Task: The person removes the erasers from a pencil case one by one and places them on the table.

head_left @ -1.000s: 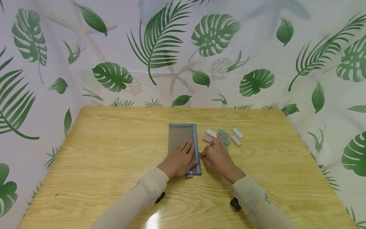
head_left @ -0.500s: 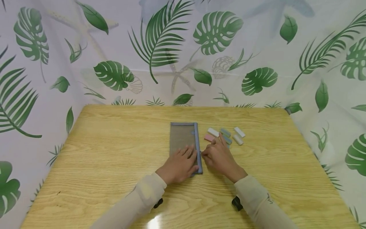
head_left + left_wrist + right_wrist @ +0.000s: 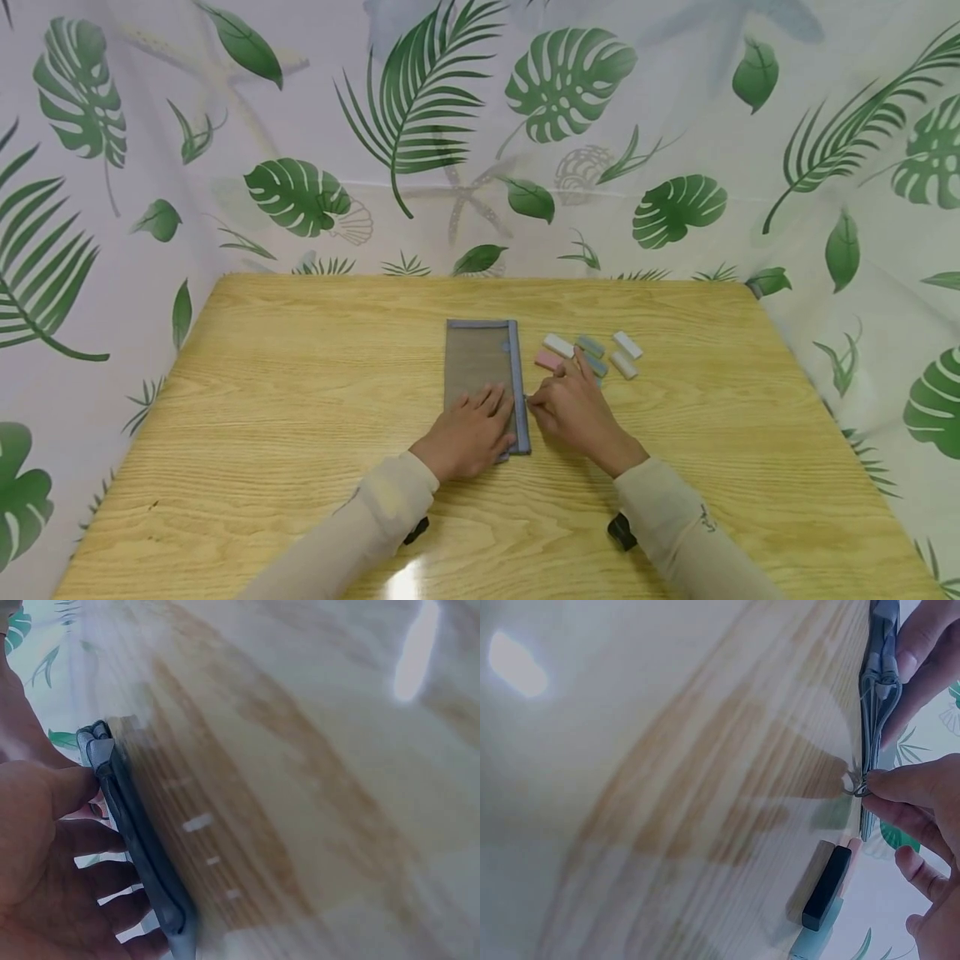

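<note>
A flat mesh zipper pouch (image 3: 477,358) with blue-grey edging lies mid-table, its zipper (image 3: 519,375) along the right side. My left hand (image 3: 468,429) rests on its lower part with fingers spread, pressing it down; in the left wrist view the thumb and fingertips touch the pouch's edge (image 3: 142,847). Beside the zipper, my right hand (image 3: 577,417) pinches the zipper pull (image 3: 862,782) between thumb and index finger; the right wrist view shows the edge gaping slightly above the pull. The right hand's other fingers hover by several small bars, partly hiding them.
The bars lie right of the pouch: white (image 3: 558,345), pink (image 3: 548,359), green (image 3: 591,346) and others, with two pale ones (image 3: 626,357) farther right. A dark bar (image 3: 827,887) shows in the right wrist view. Leaf-patterned cloth (image 3: 465,150) stands behind the wooden table (image 3: 300,375).
My left hand has slid slightly down the pouch, covering more of the tab at its lower end. The right hand keeps its pinch on the zipper pull with hardly any movement.
</note>
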Demonstrator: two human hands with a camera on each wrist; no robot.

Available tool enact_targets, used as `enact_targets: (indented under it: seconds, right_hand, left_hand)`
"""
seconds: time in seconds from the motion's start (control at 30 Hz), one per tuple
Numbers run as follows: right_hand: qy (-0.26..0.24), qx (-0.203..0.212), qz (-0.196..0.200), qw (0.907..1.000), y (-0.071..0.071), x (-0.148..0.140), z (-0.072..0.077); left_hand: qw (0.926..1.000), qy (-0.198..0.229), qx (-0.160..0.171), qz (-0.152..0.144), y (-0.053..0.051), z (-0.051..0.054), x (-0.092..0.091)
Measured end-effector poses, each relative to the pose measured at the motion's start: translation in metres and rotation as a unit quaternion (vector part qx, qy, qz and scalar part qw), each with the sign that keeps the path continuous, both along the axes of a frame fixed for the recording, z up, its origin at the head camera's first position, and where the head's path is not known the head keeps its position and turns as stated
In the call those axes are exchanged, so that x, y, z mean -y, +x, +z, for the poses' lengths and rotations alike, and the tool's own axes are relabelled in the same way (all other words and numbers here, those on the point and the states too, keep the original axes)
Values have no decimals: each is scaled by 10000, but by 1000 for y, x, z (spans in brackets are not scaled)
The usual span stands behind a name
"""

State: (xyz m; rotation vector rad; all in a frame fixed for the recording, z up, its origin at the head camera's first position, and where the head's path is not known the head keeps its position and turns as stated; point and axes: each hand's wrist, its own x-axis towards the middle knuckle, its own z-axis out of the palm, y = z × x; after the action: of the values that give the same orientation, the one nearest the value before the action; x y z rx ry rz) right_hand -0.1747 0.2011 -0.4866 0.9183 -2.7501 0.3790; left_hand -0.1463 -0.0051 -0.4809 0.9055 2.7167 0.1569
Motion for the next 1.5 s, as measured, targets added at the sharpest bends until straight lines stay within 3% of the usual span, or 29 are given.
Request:
enact_targets:
  seconds: [0.63,1.5]
  right_hand:
    - [-19,-70,71,9999,1,0,1]
    - [146,-172,136,9997,8,0,0]
  left_hand:
    - [9991,-224,-357,-57,1,-1,-3]
    - [9994,-330,-98,2,0,-1,-7]
